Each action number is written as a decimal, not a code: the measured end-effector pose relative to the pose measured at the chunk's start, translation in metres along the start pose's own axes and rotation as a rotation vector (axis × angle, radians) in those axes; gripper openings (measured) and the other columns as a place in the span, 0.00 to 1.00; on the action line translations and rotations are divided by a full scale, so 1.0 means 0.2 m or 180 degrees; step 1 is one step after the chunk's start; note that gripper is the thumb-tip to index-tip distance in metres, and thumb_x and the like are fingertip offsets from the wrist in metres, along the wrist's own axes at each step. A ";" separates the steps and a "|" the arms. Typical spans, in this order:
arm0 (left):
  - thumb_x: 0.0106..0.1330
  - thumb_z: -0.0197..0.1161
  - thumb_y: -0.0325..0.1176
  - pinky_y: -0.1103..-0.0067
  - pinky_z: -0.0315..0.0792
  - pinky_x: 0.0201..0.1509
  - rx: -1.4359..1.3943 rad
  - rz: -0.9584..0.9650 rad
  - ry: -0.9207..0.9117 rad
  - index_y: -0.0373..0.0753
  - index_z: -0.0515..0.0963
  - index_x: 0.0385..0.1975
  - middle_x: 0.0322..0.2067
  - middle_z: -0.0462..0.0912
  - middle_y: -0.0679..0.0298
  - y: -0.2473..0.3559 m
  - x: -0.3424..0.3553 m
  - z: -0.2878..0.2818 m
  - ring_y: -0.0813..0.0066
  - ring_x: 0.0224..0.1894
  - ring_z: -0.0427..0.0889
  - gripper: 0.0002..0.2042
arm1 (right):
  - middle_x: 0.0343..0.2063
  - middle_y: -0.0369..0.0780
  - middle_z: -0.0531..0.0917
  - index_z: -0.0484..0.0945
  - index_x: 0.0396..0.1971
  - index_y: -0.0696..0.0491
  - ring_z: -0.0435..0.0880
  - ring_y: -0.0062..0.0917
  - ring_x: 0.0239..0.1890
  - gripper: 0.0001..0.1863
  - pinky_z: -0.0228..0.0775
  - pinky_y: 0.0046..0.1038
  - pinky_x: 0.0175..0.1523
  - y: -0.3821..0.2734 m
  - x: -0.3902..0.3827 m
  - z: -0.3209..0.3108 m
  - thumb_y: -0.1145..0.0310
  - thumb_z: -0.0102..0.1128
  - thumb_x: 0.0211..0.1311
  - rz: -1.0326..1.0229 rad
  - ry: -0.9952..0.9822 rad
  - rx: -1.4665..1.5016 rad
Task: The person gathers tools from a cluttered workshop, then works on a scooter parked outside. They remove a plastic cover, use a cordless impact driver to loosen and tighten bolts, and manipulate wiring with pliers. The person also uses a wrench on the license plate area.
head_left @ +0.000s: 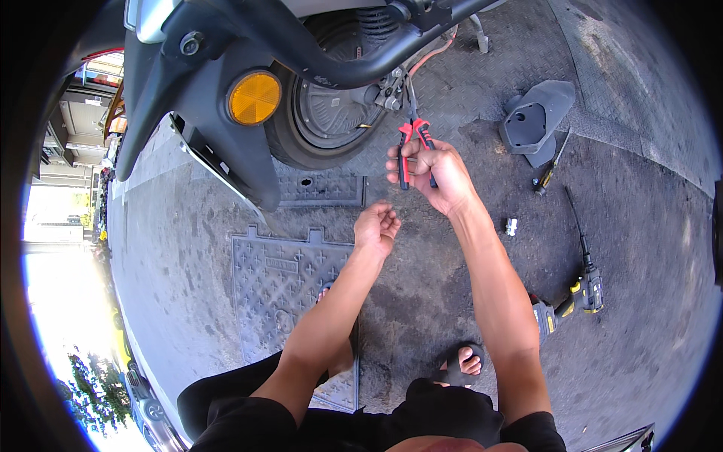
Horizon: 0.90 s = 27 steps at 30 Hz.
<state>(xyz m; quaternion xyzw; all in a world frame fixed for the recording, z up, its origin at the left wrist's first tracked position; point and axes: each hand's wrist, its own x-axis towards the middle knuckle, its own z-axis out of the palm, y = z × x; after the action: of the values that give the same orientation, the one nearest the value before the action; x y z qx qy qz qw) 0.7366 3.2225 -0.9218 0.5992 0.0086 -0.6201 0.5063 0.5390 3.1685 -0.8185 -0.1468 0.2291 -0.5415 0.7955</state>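
My right hand (444,175) is closed around red-and-black handled pliers (405,153). Their handles are spread apart, and their jaws point away from me, over or beside the metal fitting (389,92) at the scooter wheel's hub. Whether the jaws touch it, I cannot tell. Below and to the left, my left hand (377,227) hangs above the ground with its fingers curled in. Anything inside those fingers is hidden. The wheel (316,154) belongs to a dark scooter with a round orange reflector (254,98). A reddish cable (433,53) runs by the hub.
On the right, a grey plastic cover (538,120), a screwdriver (553,166), a small metal socket-like piece (511,227) and a yellow-and-black power tool (584,294) lie on the pavement. A patterned metal hatch (260,282) lies at the left. My sandalled foot (463,364) is below.
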 end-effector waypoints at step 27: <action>0.71 0.61 0.26 0.74 0.78 0.44 0.0046 0.0177 -0.0264 0.35 0.80 0.39 0.33 0.82 0.65 0.22 -0.03 -0.26 0.75 0.36 0.80 0.03 | 0.29 0.39 0.79 0.73 0.34 0.56 0.74 0.21 0.22 0.11 0.68 0.26 0.25 0.46 0.38 0.44 0.87 0.46 0.57 -0.2452 0.1095 0.0147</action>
<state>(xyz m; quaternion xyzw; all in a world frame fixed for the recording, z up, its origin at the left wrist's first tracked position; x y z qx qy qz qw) 0.8017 3.2358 -0.9054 0.5766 -0.0335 -0.6302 0.5189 0.6808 3.1308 -0.8040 -0.1113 0.2747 -0.8209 0.4881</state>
